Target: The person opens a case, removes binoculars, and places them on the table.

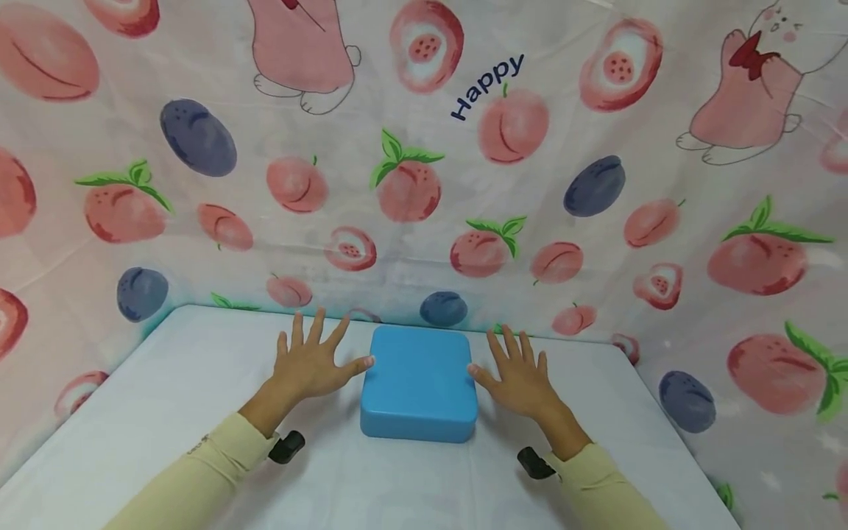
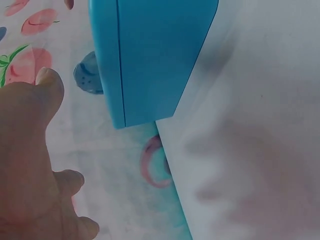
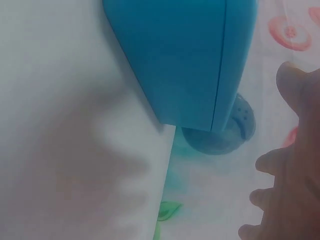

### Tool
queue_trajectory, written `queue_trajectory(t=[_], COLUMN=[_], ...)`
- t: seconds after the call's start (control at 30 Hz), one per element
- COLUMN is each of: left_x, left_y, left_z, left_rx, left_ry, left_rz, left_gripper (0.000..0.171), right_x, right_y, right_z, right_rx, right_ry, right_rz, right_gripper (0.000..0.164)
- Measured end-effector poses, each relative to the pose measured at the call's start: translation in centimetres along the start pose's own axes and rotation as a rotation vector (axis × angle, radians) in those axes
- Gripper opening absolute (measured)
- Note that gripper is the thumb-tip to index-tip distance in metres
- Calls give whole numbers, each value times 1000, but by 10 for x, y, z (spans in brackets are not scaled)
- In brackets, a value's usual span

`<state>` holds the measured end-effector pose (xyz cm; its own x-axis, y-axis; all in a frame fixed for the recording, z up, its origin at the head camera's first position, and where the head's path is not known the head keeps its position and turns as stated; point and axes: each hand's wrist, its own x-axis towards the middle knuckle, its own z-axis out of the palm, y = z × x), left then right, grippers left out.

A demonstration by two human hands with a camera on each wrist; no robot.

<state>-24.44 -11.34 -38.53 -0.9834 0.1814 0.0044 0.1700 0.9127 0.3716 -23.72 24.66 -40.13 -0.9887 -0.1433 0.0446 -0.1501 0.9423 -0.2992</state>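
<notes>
A blue box with rounded corners sits on the white table near its far edge; a thin seam runs round its side in both wrist views. My left hand is spread just left of the box, palm down, thumb toward the box's left side. On the other side my right hand is spread the same way, its thumb toward the box's right edge. In the left wrist view a gap shows between the thumb and the box. The right wrist view likewise shows the thumb apart from the box. Neither hand holds anything.
The white table stretches toward me, with its far edge against a cloth backdrop printed with peaches and plums. The cloth also hangs along both sides. A small black device is on the left wrist, another on the right.
</notes>
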Motion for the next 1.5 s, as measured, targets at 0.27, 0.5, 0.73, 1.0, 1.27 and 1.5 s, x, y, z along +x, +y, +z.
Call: queue_trajectory(t=[0.27, 0.5, 0.73, 1.0, 1.27, 1.5], left_x=[0, -1, -2, 0, -2, 10], left_y=[3, 5, 9, 16, 21, 28], left_z=[6, 14, 21, 23, 26, 22], left_rx=[-25, -65, -169, -411, -681, -774], left_ry=[-8, -41, -73, -136, -182, -134], left_rz=[10, -1, 2, -29, -157, -205], left_gripper=[97, 97, 99, 107, 112, 104], right_x=[-1, -3, -6, -12, -16, -11], right_y=[-2, 0, -7, -14, -21, -24], right_z=[5, 16, 20, 20, 21, 15], right_rx=[65, 206, 351, 643, 793, 837], right_ry=[-14, -70, -106, -169, -153, -109], right_rz=[-14, 5, 23, 122, 181, 174], right_gripper=[89, 89, 84, 86, 88, 83])
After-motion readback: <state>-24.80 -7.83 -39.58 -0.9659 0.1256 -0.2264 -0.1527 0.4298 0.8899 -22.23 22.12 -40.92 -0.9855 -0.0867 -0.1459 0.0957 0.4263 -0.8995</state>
